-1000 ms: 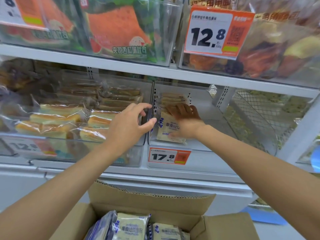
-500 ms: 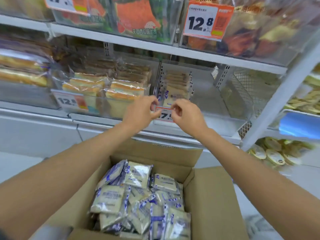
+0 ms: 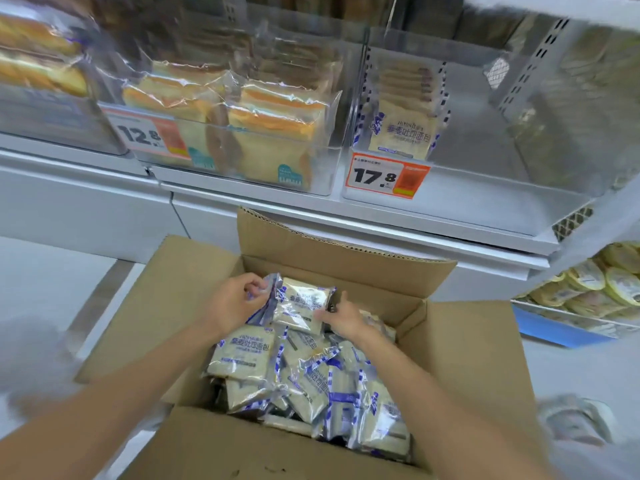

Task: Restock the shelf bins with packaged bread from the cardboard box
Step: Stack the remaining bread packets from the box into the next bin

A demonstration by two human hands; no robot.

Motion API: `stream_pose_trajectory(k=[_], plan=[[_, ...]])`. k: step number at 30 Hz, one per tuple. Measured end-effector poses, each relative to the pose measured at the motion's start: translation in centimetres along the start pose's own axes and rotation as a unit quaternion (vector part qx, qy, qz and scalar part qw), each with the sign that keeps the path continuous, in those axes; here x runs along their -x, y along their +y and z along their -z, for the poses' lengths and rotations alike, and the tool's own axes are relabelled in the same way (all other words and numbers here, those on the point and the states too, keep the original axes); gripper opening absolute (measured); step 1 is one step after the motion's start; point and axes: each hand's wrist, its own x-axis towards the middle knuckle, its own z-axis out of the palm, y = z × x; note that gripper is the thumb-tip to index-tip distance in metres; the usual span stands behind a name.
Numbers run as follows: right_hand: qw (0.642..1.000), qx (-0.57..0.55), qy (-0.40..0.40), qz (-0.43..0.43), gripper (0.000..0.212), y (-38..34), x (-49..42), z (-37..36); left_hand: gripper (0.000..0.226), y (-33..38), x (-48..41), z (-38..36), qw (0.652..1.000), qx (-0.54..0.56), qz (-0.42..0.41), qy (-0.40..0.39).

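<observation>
At the far left of the shelf, a clear bin (image 3: pixel 41 109) holds packs of bread, but they are too blurred to describe. Next to it stands a second clear bin (image 3: pixel 322 168) with a price tag "12.8" (image 3: pixel 147 136) on its front. In it, packs of sliced bread (image 3: pixel 273 112) with orange crust stand in rows.

Below the shelf sits the open cardboard box (image 3: pixel 329 244), its flaps spread outward. It is filled with loose bread packets (image 3: pixel 311 375) in clear wrap with blue stripes, lying over each other in many directions. Both hands are inside it, at the far end. The left hand (image 3: pixel 233 301) has its fingers curled and pinches the blue-striped left edge of the top packet (image 3: pixel 302 303). This packet is tilted, with its printed face toward the camera. The right hand (image 3: pixel 346 318) grips the same packet at its right edge, thumb raised against the wrap.

Above and to the right is the shelf bin (image 3: pixel 485 188) with the tag "17.8" (image 3: pixel 388 175). A row of the same packets (image 3: pixel 401 131) stands upright along its left wall, one behind another.

At the far right, on a lower level, round yellow-rimmed packs (image 3: pixel 599 282) lie in a tray with a blue front (image 3: pixel 554 327).
</observation>
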Motion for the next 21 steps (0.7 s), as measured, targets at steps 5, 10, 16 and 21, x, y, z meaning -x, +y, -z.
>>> stream_pose_trajectory(k=[5, 10, 16, 21], plan=[[0.996, -0.084, 0.029, 0.008, 0.033, 0.6, -1.4, -2.1, 0.011, -1.2, -0.7, -0.7, 1.0, -0.009, 0.021, -0.018], [0.974, -0.209, 0.01, 0.09, 0.027, 0.5, 2.8, 2.3, 0.075, 1.9, -0.2, -1.9, 0.998, 0.037, 0.011, 0.046], [0.992, -0.051, -0.071, 0.094, 0.062, 2.4, 5.0, 6.0, 0.022, 4.9, 1.1, -3.3, 0.967, 0.218, 0.102, -0.088], [0.991, 0.125, -0.031, 0.023, 0.056, 6.1, 1.8, 5.1, 0.014, 2.8, 1.6, -1.4, 0.959, 0.251, 0.127, -0.023]])
